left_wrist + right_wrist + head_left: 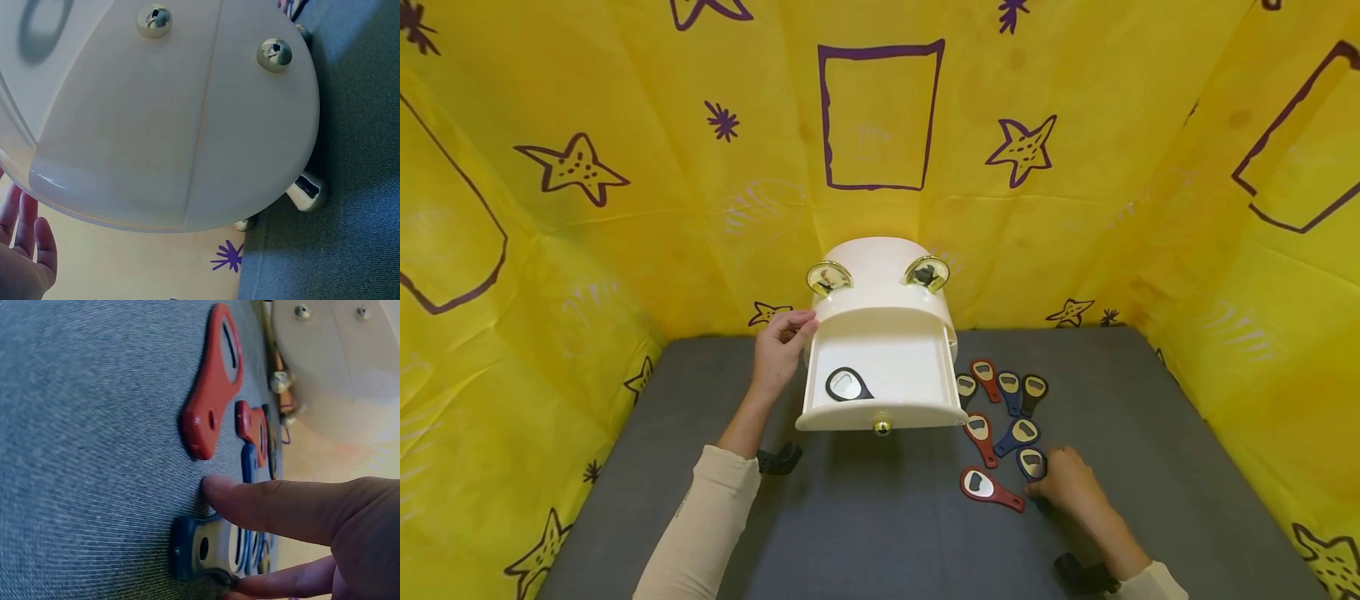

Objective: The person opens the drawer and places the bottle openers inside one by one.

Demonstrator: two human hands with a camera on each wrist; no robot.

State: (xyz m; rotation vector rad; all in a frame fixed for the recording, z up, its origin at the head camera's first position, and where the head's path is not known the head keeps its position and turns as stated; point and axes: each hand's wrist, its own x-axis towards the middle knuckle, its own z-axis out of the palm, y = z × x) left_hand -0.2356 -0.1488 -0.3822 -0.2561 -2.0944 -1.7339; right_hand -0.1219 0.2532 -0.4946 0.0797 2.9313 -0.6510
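Observation:
A white rounded cabinet [880,275] stands at the back, its top drawer [917,367] pulled out. One black bottle opener [847,384] lies inside the drawer at the left. My left hand [777,350] touches the cabinet's left side near the drawer opening; its fingers [26,225] look fairly straight in the left wrist view. On the table to the right, my right hand [1070,483] pinches the handle end of a blue bottle opener [200,547], thumb [250,500] along one edge and a finger along the other. The opener lies flat on the cloth.
Several more openers lie right of the drawer, among them a red one [991,488] nearest me, another red one [980,437] and a blue one [1018,435]. Two round gold-rimmed ornaments [927,272] top the cabinet. Yellow patterned cloth [880,217] walls surround the grey table [865,533].

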